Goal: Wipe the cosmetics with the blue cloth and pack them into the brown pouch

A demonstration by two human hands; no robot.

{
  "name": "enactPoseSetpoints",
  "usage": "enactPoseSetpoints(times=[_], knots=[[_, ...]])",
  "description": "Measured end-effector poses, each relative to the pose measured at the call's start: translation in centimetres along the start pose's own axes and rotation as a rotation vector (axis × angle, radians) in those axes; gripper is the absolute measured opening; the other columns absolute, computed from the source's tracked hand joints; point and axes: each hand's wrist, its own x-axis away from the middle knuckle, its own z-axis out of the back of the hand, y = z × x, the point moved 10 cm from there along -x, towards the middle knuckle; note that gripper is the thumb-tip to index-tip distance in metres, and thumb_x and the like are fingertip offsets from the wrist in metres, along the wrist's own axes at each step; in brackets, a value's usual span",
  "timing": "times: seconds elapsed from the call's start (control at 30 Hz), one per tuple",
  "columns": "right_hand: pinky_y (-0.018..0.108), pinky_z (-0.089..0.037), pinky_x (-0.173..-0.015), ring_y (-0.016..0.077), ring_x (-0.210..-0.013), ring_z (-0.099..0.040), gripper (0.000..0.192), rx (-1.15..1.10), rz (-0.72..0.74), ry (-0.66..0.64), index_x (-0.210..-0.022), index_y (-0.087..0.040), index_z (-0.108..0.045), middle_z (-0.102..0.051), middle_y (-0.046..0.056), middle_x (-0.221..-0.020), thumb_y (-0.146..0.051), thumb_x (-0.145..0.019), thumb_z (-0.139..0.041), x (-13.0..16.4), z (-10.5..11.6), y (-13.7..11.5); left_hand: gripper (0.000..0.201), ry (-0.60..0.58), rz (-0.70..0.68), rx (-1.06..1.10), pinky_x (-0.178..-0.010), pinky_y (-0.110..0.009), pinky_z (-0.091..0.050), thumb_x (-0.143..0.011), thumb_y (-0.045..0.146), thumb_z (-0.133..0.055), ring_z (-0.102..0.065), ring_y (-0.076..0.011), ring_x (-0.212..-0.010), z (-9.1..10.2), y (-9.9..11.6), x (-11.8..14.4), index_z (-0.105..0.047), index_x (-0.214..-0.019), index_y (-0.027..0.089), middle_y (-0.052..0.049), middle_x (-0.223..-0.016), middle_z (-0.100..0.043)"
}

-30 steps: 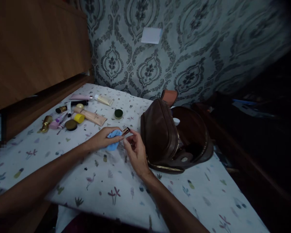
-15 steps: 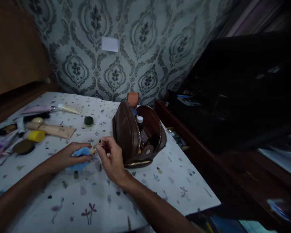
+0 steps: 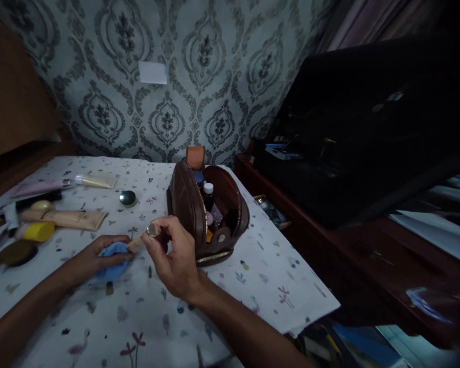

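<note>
Patterned wallpaper is backing a worktop [image 3: 253, 286] that is wearing a printed white cover, with dark furniture crowding its right side. Both hands are working just in front of the brown pouch [image 3: 187, 204]. The right hand [image 3: 172, 258] is pinching a small capped tube [image 3: 143, 237] between thumb and fingers, closed firmly on its upper end; the left hand [image 3: 99, 255] is curling around a blue cloth [image 3: 113, 255] and pressing it to the tube's lower end. The tube's long axis is running from lower left, at the cloth, to upper right, where its round metallic cap is pointing toward the pouch. The pouch is lying just right of and beyond the tube, nearer the right hand than the left, its zipped mouth gaping upward.

Counting: one tube in hand, one cloth, one pouch. Inside the pouch at least two bottles are showing, one white-capped [image 3: 208, 190] and one blue-topped; the rest is too dark to tell. Out on the left are lying a green jar [image 3: 128, 198], a long beige tube [image 3: 67, 219], a yellow-capped piece [image 3: 38, 231], a dark round compact [image 3: 17, 253] and a pale tube [image 3: 95, 180] farther back, with more small items blurring off the edge
</note>
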Motion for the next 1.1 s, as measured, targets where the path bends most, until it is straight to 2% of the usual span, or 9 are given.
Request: enactPoseSetpoints(times=[0.1, 0.2, 0.3, 0.43, 0.57, 0.67, 0.8, 0.97, 1.1], knots=[[0.025, -0.045, -0.06, 0.0117, -0.063, -0.051, 0.011, -0.004, 0.017, 0.027, -0.093, -0.021, -0.052, -0.052, -0.002, -0.075, -0.032, -0.093, -0.056, 0.1, 0.8, -0.5, 0.032, 0.054, 0.003, 0.036, -0.07, -0.032, -0.055, -0.075, 0.053, -0.066, -0.066, -0.025, -0.078, 0.1, -0.1, -0.4, -0.074, -0.086, 0.024, -0.002, -0.079, -0.072], [0.024, -0.044, -0.056, 0.0112, -0.061, -0.05, 0.007, 0.04, 0.115, 0.008, -0.097, -0.021, -0.052, -0.054, -0.001, -0.077, -0.027, -0.094, -0.054, 0.6, 1.5, -2.0, 0.029, 0.124, -0.113, 0.013, -0.082, -0.035, -0.055, -0.079, 0.047, -0.064, -0.068, -0.028, -0.092, 0.5, 1.9, -0.7, -0.073, -0.097, 0.026, -0.003, -0.095, -0.075], [0.024, -0.045, -0.056, 0.0116, -0.062, -0.051, 0.01, 0.113, 0.218, 0.023, -0.103, -0.023, -0.052, -0.056, 0.0, -0.079, -0.022, -0.093, -0.055, 1.3, 3.0, -3.9, 0.032, 0.182, -0.293, -0.102, -0.088, -0.033, -0.053, -0.088, 0.041, -0.057, -0.067, -0.0266, -0.099, 0.7, 5.7, -0.7, -0.069, -0.114, 0.028, -0.004, -0.108, -0.073], [0.024, -0.046, -0.054, 0.0119, -0.062, -0.052, 0.02, 0.132, 0.202, 0.153, -0.11, -0.026, -0.052, -0.057, 0.0, -0.08, -0.02, -0.092, -0.06, 2.1, 7.0, -4.8, 0.044, 0.246, -0.536, -0.373, -0.087, -0.031, -0.052, -0.095, 0.026, -0.045, -0.063, -0.0253, -0.112, -0.2, 12.0, -0.8, -0.054, -0.137, 0.032, -0.008, -0.126, -0.064], [0.025, -0.049, -0.056, 0.0133, -0.067, -0.055, 0.019, 0.215, 0.217, 0.354, -0.109, -0.025, -0.057, -0.059, 0.003, -0.086, -0.021, -0.091, -0.062, 2.4, 11.9, -6.0, 0.079, 0.289, -0.74, -0.68, -0.083, -0.032, -0.054, -0.079, 0.002, -0.043, -0.045, -0.0287, -0.137, -2.8, 16.7, -1.4, -0.038, -0.149, 0.038, -0.006, -0.151, -0.046], [0.026, -0.051, -0.057, 0.0131, -0.065, -0.055, 0.011, 0.26, 0.227, 0.505, -0.103, -0.023, -0.059, -0.058, 0.002, -0.082, -0.028, -0.093, -0.061, 2.3, 15.5, -6.6, 0.099, 0.26, -0.778, -0.817, -0.072, -0.027, -0.056, -0.064, -0.006, -0.043, -0.035, -0.0297, -0.144, -4.5, 17.6, -2.2, -0.032, -0.151, 0.04, -0.001, -0.159, -0.036], [0.027, -0.052, -0.055, 0.0121, -0.061, -0.055, 0.013, 0.31, 0.213, 0.596, -0.095, -0.022, -0.058, -0.057, 0.001, -0.081, -0.034, -0.092, -0.063, 1.4, 18.5, -6.3, 0.096, 0.276, -0.77, -0.834, -0.075, -0.03, -0.059, -0.066, -0.008, -0.039, -0.039, -0.0292, -0.143, -4.8, 17.4, -2.1, -0.033, -0.15, 0.037, -0.002, -0.158, -0.039], [0.025, -0.05, -0.055, 0.0111, -0.061, -0.056, 0.014, 0.419, 0.171, 0.553, -0.091, -0.022, -0.055, -0.058, -0.001, -0.082, -0.033, -0.091, -0.064, -1.9, 19.6, -5.2, 0.077, 0.316, -0.762, -0.801, -0.087, -0.04, -0.06, -0.08, -0.008, -0.036, -0.039, -0.0303, -0.142, -4.7, 17.3, -1.4, -0.039, -0.146, 0.03, -0.007, -0.153, -0.044], [0.026, -0.048, -0.057, 0.0123, -0.063, -0.056, 0.018, 0.485, 0.168, 0.396, -0.088, -0.022, -0.052, -0.057, -0.002, -0.077, -0.036, -0.091, -0.062, -6.9, 18.5, -3.4, 0.079, 0.354, -0.78, -0.747, -0.09, -0.043, -0.059, -0.076, -0.01, -0.033, -0.037, -0.0299, -0.143, -4.7, 17.3, -1.4, -0.04, -0.144, 0.029, -0.007, -0.154, -0.043]])
